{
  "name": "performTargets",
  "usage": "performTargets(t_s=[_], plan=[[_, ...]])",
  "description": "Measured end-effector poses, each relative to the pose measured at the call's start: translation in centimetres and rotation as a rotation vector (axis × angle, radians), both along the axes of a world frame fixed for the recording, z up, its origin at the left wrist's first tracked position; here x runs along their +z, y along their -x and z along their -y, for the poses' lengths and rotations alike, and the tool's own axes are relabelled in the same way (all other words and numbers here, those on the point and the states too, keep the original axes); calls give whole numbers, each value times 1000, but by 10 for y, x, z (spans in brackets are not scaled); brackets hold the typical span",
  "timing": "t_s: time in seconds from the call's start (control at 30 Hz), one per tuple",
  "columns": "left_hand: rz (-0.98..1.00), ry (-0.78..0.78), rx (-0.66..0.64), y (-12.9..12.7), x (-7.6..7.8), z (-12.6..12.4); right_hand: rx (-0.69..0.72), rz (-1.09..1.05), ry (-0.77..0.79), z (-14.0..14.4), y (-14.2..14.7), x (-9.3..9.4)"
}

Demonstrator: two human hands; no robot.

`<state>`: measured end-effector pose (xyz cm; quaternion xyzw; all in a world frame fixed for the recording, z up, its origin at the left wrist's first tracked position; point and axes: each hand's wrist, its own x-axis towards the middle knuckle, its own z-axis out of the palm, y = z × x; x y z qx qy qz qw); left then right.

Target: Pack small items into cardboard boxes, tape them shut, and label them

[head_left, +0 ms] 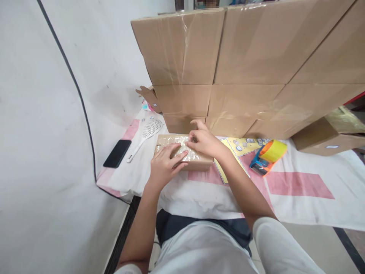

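Note:
A small cardboard box (196, 166) lies on the cloth in front of me, with clear, wrinkled packing tape (195, 155) across its top. My left hand (168, 161) rests on the box's left part, fingers spread over the top and the taped strip. At the top's middle, my right hand (203, 140) has thumb and forefinger pinched together against the tape, its other fingers curled or raised. Whatever sits between those fingertips is too small to make out. To the right stands a tape dispenser (268, 156) in blue and orange with a yellow roll, apart from both hands.
Stacked, taped cartons (245, 45) form a wall right behind the box. On the left lie a white slotted skimmer (151, 129) and a black phone (117, 153). Another carton (319, 133) stands at the right. A black cable (82, 102) runs down the white wall.

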<state>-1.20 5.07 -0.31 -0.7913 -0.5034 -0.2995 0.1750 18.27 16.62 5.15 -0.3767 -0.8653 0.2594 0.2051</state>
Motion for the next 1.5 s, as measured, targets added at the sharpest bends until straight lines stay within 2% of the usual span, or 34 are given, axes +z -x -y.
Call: performTargets(t_s=[0.17,0.23,0.33,0.47,0.63,0.83,0.93,1.0,1.07,1.13,1.23,1.3,1.37,1.5], plan=[[25,6,10,-1,1,1,-257,-77,-57,-15,-7,-1],[36,16,9,-2,2,2,-249,-59,-44,-17,-9,1],[46,23,-11,-2,2,3,-158,78,31,-12,-7,4],[54,43,-69,-2,-3,3,-243,219,65,-5,2,7],[66,0,-139,-4,-7,-1,-269,177,97,-9,4,5],[39,-55,-147,-4,-4,0,-281,68,110,-6,3,1],[41,-60,-131,-2,-6,1,-335,-106,91,-6,-17,-6],[44,-62,-113,-1,-9,1,-418,-125,73,-9,-46,-14],[42,-96,-106,0,-15,1,-542,-5,51,-14,-85,-24],[61,-181,-103,0,-24,2,-662,229,33,-21,-125,-36],[122,-323,-74,-3,-38,7,-701,506,110,-28,-167,-53],[144,-371,-44,-5,-46,13,-690,563,158,-31,-177,-61],[150,-380,-25,-8,-50,21,-685,589,186,-33,-176,-66],[123,-337,-72,-12,-47,35,-696,625,224,-34,-162,-68]])
